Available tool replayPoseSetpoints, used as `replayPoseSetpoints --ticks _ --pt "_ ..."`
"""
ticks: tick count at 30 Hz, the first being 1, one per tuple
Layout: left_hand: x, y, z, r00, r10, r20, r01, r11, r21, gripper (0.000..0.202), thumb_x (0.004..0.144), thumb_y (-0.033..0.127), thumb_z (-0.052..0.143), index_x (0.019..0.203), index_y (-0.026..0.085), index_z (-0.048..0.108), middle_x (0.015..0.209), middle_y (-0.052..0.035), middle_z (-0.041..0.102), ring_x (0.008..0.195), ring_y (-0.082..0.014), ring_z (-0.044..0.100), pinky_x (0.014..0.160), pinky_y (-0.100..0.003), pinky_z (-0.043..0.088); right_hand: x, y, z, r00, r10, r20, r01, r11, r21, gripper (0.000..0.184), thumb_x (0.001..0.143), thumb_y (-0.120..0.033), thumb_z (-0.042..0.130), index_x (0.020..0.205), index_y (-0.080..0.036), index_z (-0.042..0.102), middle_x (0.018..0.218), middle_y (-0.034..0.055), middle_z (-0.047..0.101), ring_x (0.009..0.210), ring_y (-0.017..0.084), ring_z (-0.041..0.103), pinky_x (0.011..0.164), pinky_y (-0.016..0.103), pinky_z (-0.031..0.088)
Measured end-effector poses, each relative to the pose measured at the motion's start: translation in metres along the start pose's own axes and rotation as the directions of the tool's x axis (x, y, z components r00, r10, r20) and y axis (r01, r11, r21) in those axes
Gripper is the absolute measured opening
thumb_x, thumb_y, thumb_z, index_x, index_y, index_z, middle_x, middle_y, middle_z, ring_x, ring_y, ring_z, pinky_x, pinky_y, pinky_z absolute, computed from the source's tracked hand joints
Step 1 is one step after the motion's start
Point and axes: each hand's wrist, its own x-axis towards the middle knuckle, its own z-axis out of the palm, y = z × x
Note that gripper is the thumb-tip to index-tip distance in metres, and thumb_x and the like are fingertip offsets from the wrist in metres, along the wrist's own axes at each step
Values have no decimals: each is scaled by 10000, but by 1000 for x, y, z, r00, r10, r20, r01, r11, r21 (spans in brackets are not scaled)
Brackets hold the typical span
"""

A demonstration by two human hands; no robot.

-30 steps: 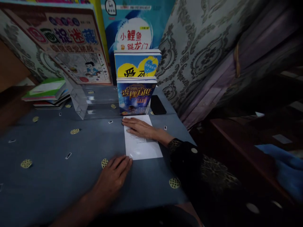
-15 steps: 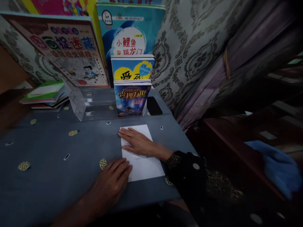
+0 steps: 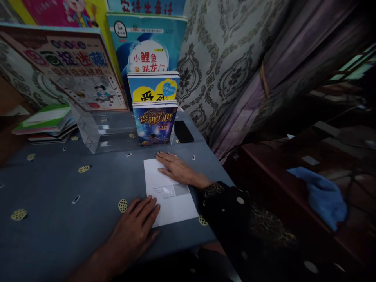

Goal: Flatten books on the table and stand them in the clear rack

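A white rectangular sheet or thin booklet lies on the table's blue-grey cloth. Faint small print and a grey block show near its middle; I cannot tell whether it is one sheet or several. My right hand rests flat across its upper right part, fingers stretched toward the far edge. At the near left edge lies my left hand, palm down and fingers extended, fingertips touching the paper. Neither hand grasps anything.
Beyond the paper, a clear stand holds several children's books, the front one a dark blue paperback. A black phone lies beside it. Stacked books sit at left. A blue cloth lies at right, past the table edge.
My right hand has slid rightward across the paper, uncovering its left part, the print and the grey block. My left hand stays at the near left edge. The view has shifted slightly.
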Motion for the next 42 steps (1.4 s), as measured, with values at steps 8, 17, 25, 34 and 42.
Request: replayPoseSetpoints --ticks 8,17,25,34,42 --pt "2 -14 2 995 -92 28 92 996 -13 406 1028 370 459 1357 161 572 1408 -172 590 1292 -326 561 995 -517 528 -39 -15 15 988 127 -88 -135 987 -90 585 1049 -397 394 1518 -47 402 1583 236 389 1510 316 318 1208 563 333" --pt "56 -58 -7 662 -602 446 670 209 -712 542 853 460 638 1296 150 604 1347 -162 598 1197 -327 620 714 -350 610 -50 -36 24 966 209 -155 -231 962 -143 581 1053 -408 379 1525 -71 402 1585 212 399 1505 304 333 1203 539 342" --pt "91 -81 -29 358 -599 717 710 -324 -625 407 708 277 809 1055 142 645 1128 -144 704 1038 -237 684 450 -151 425 -50 -37 23 963 211 -167 -235 962 -139 586 1047 -408 390 1515 -57 413 1576 220 411 1497 316 346 1203 538 339" --pt "94 -71 -7 521 -236 820 785 -243 -569 553 616 450 866 1026 137 666 673 0 659 502 -94 552 342 -154 273 -51 -35 21 949 240 -202 -260 963 -77 586 1013 -397 483 1496 -67 437 1559 230 437 1479 316 376 1201 525 328" --pt "116 -92 -63 740 -326 589 646 101 -757 396 750 520 768 885 172 636 777 -34 727 691 -170 694 601 -271 577 -49 1 -33 765 460 -451 -202 836 510 231 925 -305 575 1052 -157 700 940 72 757 842 210 703 738 329 554"
